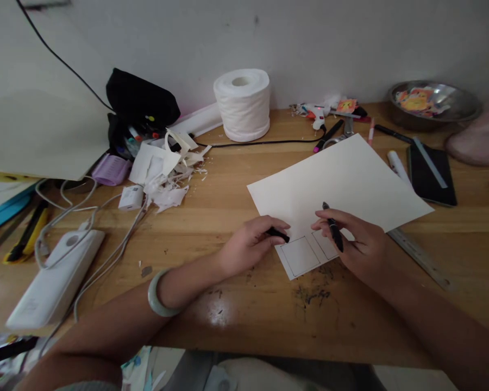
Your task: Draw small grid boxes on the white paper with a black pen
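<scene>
A white sheet of paper (334, 174) lies tilted on the wooden table, with two rectangles outlined in black along its lower left edge. Between the fingers of my right hand (362, 244) is a black pen (334, 231), held over the sheet near the second rectangle; its far end points up and away. My left hand (248, 241) rests by the sheet's left edge, thumb and fingers closed on a small black pen cap (279, 234). A metal ruler (421, 259) sticks out from under the sheet on the right.
At the back stand a toilet roll (242, 106), a glue gun (317, 115) and a metal bowl (434, 106) with paper cutouts. Paper scraps (167, 168) and a black pouch (140, 100) lie left. A white power bank (57, 279) with cables sits near the front left. A phone (432, 174) lies right.
</scene>
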`<move>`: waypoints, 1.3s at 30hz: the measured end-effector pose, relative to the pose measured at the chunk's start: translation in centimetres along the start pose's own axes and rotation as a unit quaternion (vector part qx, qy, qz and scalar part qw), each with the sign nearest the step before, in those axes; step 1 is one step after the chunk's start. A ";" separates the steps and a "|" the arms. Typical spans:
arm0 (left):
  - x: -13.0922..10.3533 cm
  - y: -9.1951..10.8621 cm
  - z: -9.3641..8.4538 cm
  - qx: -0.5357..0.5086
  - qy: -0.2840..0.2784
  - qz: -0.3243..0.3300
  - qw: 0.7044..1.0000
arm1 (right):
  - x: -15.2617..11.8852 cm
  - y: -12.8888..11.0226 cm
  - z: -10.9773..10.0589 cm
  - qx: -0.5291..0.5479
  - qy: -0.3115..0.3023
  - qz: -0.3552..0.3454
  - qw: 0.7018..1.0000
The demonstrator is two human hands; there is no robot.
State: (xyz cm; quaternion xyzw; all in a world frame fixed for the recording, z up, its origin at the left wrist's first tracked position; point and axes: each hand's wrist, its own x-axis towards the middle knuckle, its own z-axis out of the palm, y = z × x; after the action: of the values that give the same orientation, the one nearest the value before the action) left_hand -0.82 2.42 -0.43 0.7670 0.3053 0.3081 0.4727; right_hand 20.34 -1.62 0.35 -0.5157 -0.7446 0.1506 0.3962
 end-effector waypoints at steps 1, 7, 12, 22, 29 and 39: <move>0.1 -0.1 0.0 -0.019 0.002 -0.015 1.000 | -0.1 0.1 0.2 0.000 0.002 0.000 1.000; 0.9 0.1 -0.1 0.061 -0.026 0.060 0.996 | -0.2 -0.4 0.4 0.012 0.018 -0.013 1.000; 1.5 0.3 -0.2 0.202 -0.055 0.075 0.975 | -0.5 -0.5 0.0 0.031 0.074 0.013 0.997; 0.5 0.3 -0.6 0.202 -0.103 0.070 0.971 | -0.5 -1.8 -0.3 0.045 -0.032 -0.118 0.991; 0.5 -0.2 -0.8 0.187 -0.110 0.145 0.965 | 0.2 -2.1 -0.8 0.052 -0.061 -0.163 0.983; 0.6 -0.4 -1.0 0.241 -0.110 0.186 0.946 | -0.1 -1.8 -0.5 0.065 -0.080 -0.175 0.979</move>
State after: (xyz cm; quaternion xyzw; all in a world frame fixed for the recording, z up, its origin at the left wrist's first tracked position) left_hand -1.30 3.58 -0.28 0.9302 0.1685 0.2219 0.2390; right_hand 19.53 -2.57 1.77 -0.3373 -0.8409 0.1677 0.3884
